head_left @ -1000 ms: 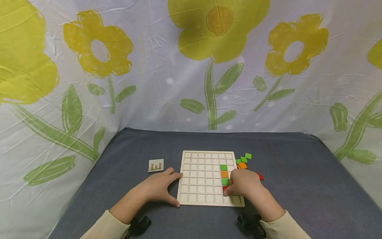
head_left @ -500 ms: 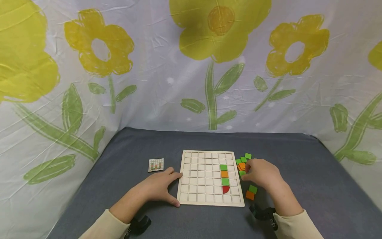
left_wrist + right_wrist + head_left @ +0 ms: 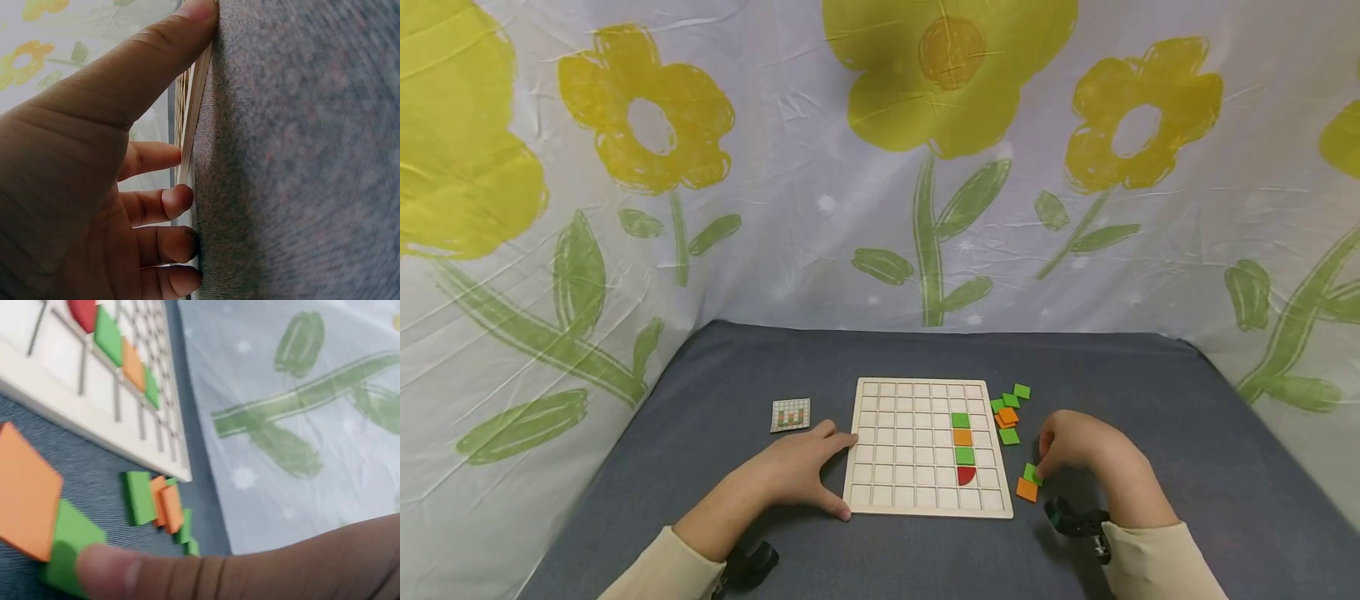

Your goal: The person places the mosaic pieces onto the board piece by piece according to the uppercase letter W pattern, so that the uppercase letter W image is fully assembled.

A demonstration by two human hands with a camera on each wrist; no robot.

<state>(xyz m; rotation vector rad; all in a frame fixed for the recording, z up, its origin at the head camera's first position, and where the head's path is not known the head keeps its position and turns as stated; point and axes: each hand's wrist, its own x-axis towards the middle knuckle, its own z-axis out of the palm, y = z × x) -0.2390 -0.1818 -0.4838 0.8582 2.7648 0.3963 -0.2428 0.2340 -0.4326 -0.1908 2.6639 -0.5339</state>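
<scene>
The left hand (image 3: 793,472) has its thumb and fingers spread wide on the left side of the wooden board (image 3: 904,455), and the left wrist view shows the palm and low fingers that the head view hides. By the board's right side sits a pile of squares (image 3: 1007,417), and the right hand (image 3: 1088,446) has left it since half a second ago. Its thumb touches a green square (image 3: 74,530) beside an orange square (image 3: 1027,490), clearest in the right wrist view, but I cannot tell whether its fingers pinch.

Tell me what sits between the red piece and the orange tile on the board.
A green tile lies between the red piece and the orange tile, shown in the head and right wrist views.
</scene>
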